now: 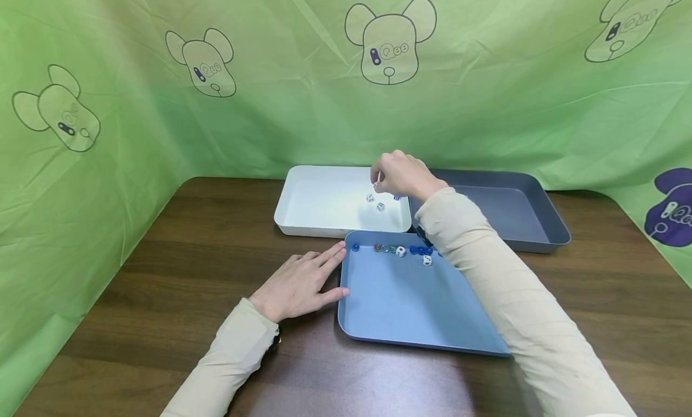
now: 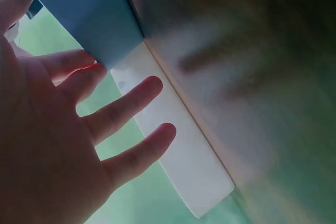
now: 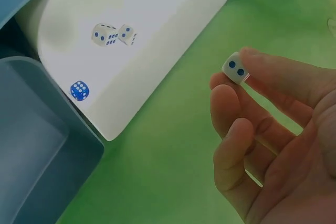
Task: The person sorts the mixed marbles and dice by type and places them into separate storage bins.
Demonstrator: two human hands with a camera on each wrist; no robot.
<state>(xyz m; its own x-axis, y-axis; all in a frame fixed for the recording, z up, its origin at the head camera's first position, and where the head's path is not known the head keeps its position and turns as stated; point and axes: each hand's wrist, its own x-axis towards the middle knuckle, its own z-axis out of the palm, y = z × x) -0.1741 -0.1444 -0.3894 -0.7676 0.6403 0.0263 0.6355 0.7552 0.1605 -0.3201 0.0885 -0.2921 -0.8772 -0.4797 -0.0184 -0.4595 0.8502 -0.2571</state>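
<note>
My right hand [image 1: 402,172] is over the white tray [image 1: 319,197], pinching a white die [image 3: 235,68] with blue pips between thumb and fingertip. Below it in that tray lie two white dice [image 3: 105,34] and a blue die [image 3: 80,91]. The fingertips and thumb of my left hand [image 1: 296,286] touch the left edge of the blue tray [image 1: 416,312], fingers spread. Along the back of the blue tray runs a row of glass marbles [image 1: 385,248], some blue, with two white dice [image 1: 427,260] among and in front of them. My right forearm hides that tray's right part.
A dark grey tray [image 1: 505,203] stands to the right of the white one, partly behind my right sleeve. All three trays sit close together on the brown wooden table [image 1: 216,225]. A green printed curtain [image 1: 297,104] hangs behind and at the sides.
</note>
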